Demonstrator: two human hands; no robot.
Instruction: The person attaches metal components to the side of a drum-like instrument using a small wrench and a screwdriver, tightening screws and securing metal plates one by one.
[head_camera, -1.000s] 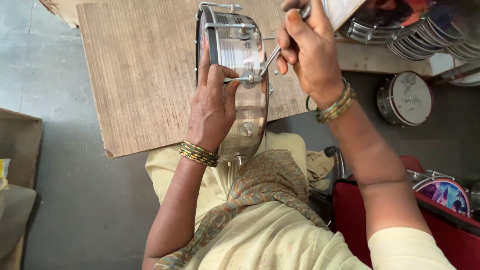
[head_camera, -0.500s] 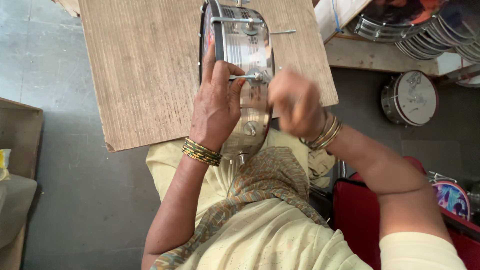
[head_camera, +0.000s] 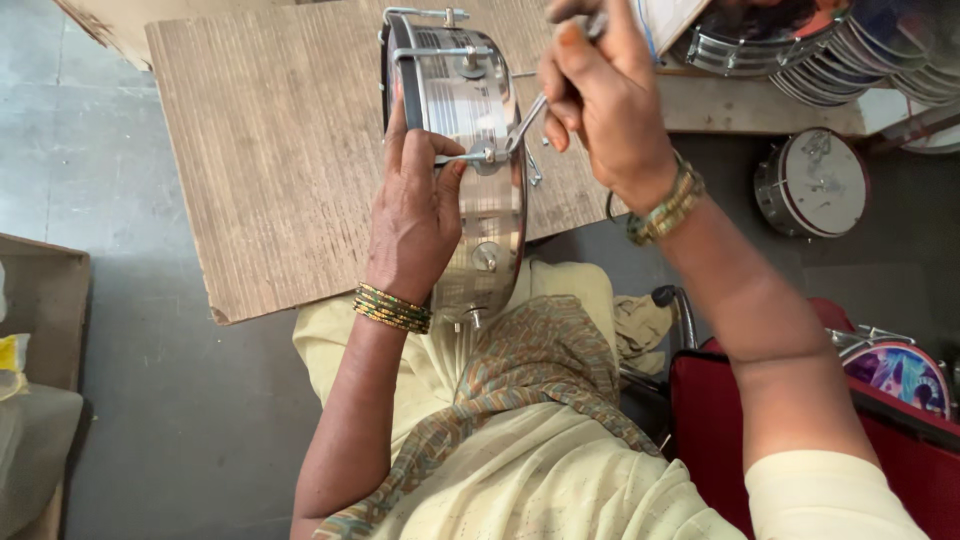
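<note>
2 hands busy: left hand (head_camera: 415, 225) clasps shiny metal drum (head_camera: 470, 150); right hand (head_camera: 605, 100) pinches metal tool (head_camera: 527, 118) at drum's lug.

Worktop (head_camera: 270, 160): flat board of pale wood-grain laminate, one corner chipped, surface largely bare. Grey concrete floor (head_camera: 150, 420) beneath and around it. On the floor: one small metal-rimmed drum (head_camera: 812, 183), lying on its side to the right; brown cardboard box (head_camera: 40, 300) at the left edge.

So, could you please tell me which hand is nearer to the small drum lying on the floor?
Right. The right hand works a tool above and left of the small drum; the left hand grips the shiny drum shell farther left.
</note>
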